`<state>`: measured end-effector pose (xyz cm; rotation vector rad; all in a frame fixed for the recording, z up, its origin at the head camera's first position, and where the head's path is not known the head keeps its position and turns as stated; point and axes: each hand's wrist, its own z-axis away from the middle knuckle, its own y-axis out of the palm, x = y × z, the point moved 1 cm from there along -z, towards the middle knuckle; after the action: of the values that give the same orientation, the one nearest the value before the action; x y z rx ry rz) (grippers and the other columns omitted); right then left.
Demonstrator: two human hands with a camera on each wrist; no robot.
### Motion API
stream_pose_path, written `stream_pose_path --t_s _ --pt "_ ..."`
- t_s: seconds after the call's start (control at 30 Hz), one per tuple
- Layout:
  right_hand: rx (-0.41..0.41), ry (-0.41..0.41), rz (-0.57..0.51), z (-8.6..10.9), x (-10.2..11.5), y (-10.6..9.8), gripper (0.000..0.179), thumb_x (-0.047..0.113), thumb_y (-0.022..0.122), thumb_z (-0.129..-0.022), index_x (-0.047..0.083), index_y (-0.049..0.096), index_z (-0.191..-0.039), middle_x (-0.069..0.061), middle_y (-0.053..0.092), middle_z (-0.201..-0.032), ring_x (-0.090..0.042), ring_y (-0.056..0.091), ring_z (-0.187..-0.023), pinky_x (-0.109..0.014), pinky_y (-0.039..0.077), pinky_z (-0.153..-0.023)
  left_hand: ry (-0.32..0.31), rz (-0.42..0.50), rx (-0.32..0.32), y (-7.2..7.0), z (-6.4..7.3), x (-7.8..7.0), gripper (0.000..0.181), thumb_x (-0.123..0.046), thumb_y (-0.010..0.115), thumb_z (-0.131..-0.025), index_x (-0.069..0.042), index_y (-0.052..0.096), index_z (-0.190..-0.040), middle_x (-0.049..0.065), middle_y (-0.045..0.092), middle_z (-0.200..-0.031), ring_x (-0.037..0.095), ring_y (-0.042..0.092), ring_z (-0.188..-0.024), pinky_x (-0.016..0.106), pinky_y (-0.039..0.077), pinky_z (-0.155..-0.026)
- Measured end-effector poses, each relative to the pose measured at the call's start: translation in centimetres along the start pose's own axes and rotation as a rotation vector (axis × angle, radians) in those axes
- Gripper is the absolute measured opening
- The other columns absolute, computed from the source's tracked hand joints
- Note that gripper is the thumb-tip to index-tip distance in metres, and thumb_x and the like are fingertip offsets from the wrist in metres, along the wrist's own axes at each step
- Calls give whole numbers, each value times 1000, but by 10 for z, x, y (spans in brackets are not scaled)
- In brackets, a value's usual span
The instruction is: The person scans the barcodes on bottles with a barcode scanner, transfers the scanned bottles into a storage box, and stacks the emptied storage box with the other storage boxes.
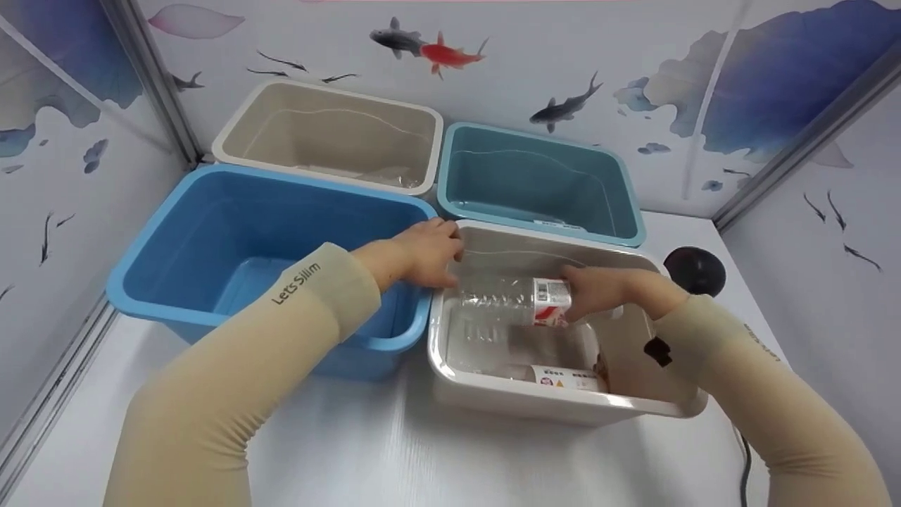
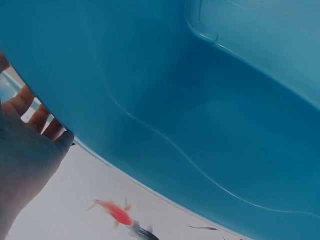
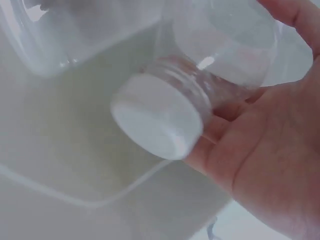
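Observation:
In the head view my right hand [image 1: 598,290] holds a clear plastic bottle [image 1: 496,301] inside the off-white tub [image 1: 556,401]. The bottle lies sideways, its red-and-white label [image 1: 552,301] beside my fingers. The right wrist view shows the bottle's white cap [image 3: 152,117] near the palm, with fingers curled round the bottle's neck end. Below it in the tub lies another clear bottle with a white label [image 1: 569,378]. My left hand [image 1: 433,252] is at the adjoining rims of the blue tub [image 1: 169,282] and off-white tub, fingers loosely bent and holding nothing.
Behind stand a beige tub [image 1: 331,144] and a teal tub [image 1: 535,172], each with something clear or labelled at its bottom. A round black object [image 1: 695,271] sits right of the off-white tub. Patterned panels [image 1: 486,63] enclose the white table [image 1: 450,458].

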<state>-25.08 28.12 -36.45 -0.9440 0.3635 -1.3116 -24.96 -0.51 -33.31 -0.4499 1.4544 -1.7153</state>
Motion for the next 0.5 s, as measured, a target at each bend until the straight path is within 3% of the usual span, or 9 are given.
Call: stream_pose_path --t_s 0.23,0.37,0.5 --pt "-107 -119 -121 23 -13 -14 56 34 62 -83 6 44 -128 -11 56 -115 -24 53 -99 -37 49 -81 4 -34 -7 2 1 -1 48 -42 54 -91 -9 55 -125 10 42 -136 25 38 -124 39 32 -109" --pt "-99 -161 -239 35 -21 -21 58 32 56 -88 9 36 -138 -15 52 -125 -27 52 -100 -33 49 -74 0 -22 -8 2 2 -1 45 -39 56 -90 -10 56 -124 9 42 -136 24 38 -124 38 32 -109" --pt "-85 -160 -307 44 -24 -30 61 30 55 -89 9 30 -140 -18 51 -124 -26 53 -96 -34 51 -71 -2 -2 -3 1 2 0 44 -36 58 -89 -12 57 -124 9 42 -137 24 38 -123 39 33 -108"
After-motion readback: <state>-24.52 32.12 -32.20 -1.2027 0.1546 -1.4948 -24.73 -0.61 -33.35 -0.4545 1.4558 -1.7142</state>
